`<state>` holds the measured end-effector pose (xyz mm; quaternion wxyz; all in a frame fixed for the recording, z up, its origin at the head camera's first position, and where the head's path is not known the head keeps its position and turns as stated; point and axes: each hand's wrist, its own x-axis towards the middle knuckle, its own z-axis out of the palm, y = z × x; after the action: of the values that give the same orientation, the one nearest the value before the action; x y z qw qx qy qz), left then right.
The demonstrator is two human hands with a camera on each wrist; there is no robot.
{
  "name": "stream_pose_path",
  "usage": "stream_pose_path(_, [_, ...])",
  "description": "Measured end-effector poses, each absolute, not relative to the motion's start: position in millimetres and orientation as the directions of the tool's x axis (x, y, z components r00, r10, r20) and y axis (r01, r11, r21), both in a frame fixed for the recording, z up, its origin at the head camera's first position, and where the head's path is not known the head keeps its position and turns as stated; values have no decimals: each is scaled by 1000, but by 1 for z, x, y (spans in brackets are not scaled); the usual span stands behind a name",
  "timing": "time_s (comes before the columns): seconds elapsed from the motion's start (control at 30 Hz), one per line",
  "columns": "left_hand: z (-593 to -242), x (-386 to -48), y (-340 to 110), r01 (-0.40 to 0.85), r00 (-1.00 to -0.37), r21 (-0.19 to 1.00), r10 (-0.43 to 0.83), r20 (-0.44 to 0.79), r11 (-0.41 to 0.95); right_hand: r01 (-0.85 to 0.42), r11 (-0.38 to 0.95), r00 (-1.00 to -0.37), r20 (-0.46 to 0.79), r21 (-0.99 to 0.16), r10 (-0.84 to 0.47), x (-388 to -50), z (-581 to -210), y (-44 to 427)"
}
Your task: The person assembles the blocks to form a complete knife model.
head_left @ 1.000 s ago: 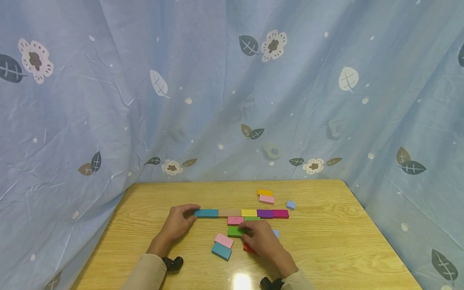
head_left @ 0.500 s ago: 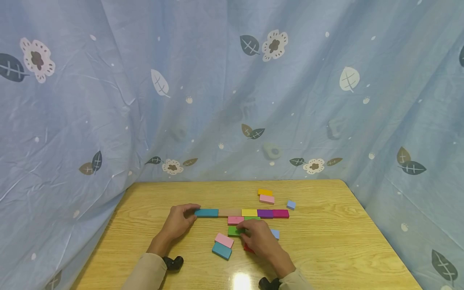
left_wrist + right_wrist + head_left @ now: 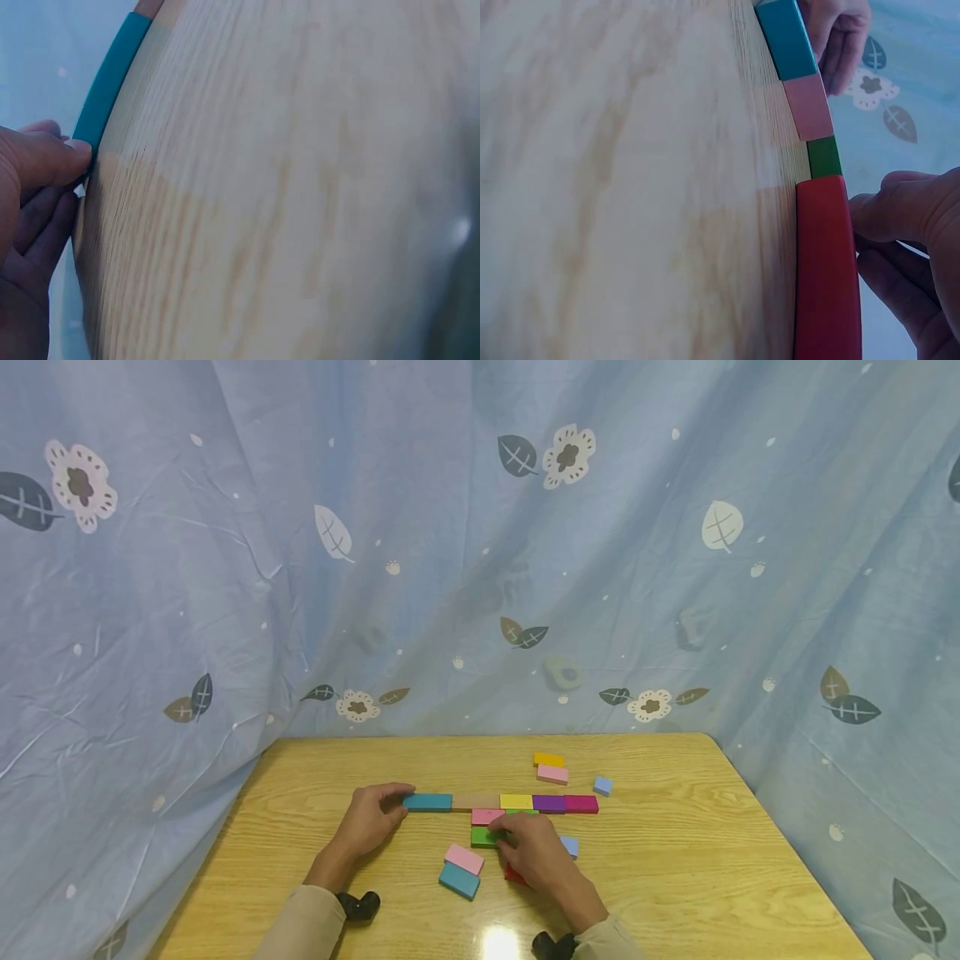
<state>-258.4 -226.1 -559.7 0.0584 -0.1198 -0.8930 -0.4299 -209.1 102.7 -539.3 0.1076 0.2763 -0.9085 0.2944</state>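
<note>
Blue block, end between left fingers

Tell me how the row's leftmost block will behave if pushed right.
The teal block lies flat, so it should slide rather than roll or tip. Its straight, crisp edges suggest it is stiff. It would probably shove the brown block, which it seems to meet end to end.

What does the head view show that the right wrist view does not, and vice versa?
Only the head view: the flat yellow rectangular block, flat purple rectangular block and flat magenta rectangular block, side by side in a row.

Only the right wrist view: a long stretch of the red rectangular block.

Both: the left hand, right hand, loose blue rectangular block, pink rectangular block, wood-grain table and patterned blue curtain.
</note>
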Motion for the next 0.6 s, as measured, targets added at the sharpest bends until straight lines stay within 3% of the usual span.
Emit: stream_pose_path(0.6, [-559,-258,-225,274,-962,750,170,215,602,-573,678,-818,375,-461,-437,-211,-541,102])
